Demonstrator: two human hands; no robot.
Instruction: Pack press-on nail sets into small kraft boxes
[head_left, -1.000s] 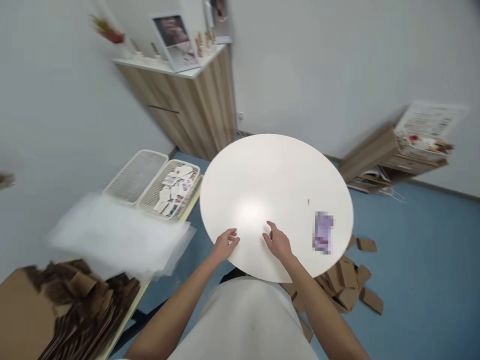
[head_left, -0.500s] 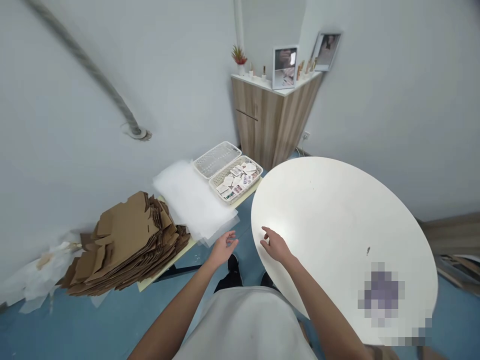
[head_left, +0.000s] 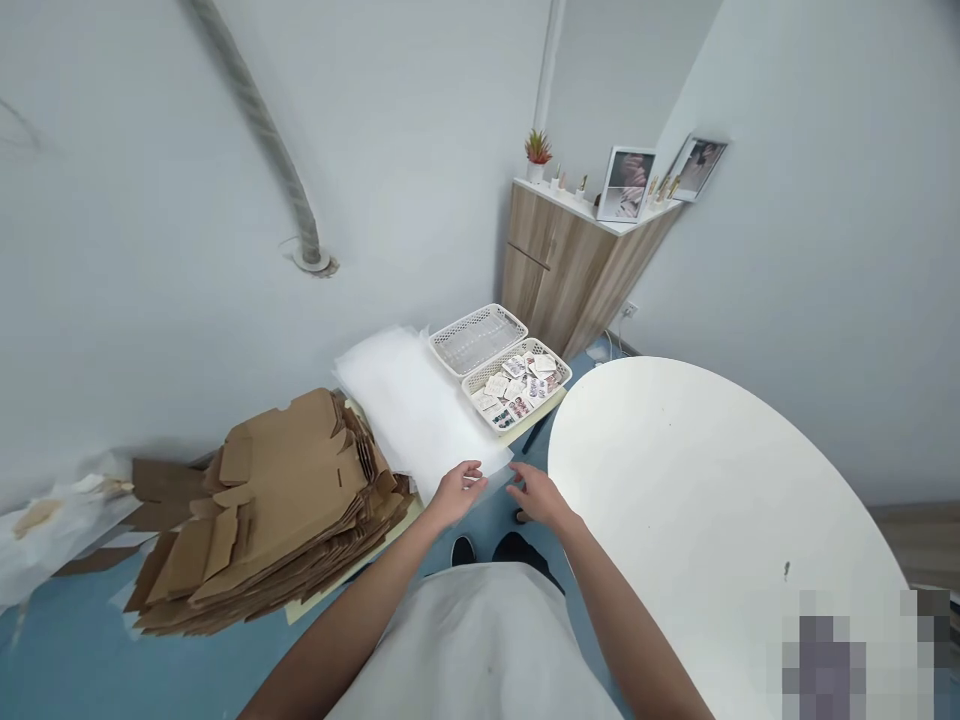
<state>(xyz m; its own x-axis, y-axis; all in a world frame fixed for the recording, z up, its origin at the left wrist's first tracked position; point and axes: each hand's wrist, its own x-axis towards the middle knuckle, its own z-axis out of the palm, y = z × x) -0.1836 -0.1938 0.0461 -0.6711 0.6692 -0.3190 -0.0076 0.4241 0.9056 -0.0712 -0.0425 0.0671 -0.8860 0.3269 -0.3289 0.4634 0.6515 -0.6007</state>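
My left hand (head_left: 457, 493) is over the front edge of a stack of thin white sheets (head_left: 412, 400), its fingers apart and holding nothing; whether it touches the sheets I cannot tell. My right hand (head_left: 538, 493) hovers by the near corner of the sheets, between them and the white table, fingers spread with nothing in them. Behind the hands, a white basket (head_left: 480, 408) holds many small printed cards (head_left: 517, 390). An open-mesh white basket or lid (head_left: 480, 338) lies beside it at the back.
Flattened brown cardboard boxes (head_left: 285, 480) are piled at the left. A round white table (head_left: 690, 500) stands at the right, with a blurred purple patch on it. In the corner is a wooden cabinet (head_left: 555, 260) bearing picture frames (head_left: 626, 185) and a potted plant (head_left: 537, 150).
My view has turned left, so the room's things sit farther right. My right hand has left the area over the round table and come closer to the white sheets. Both hands stay without anything in them.
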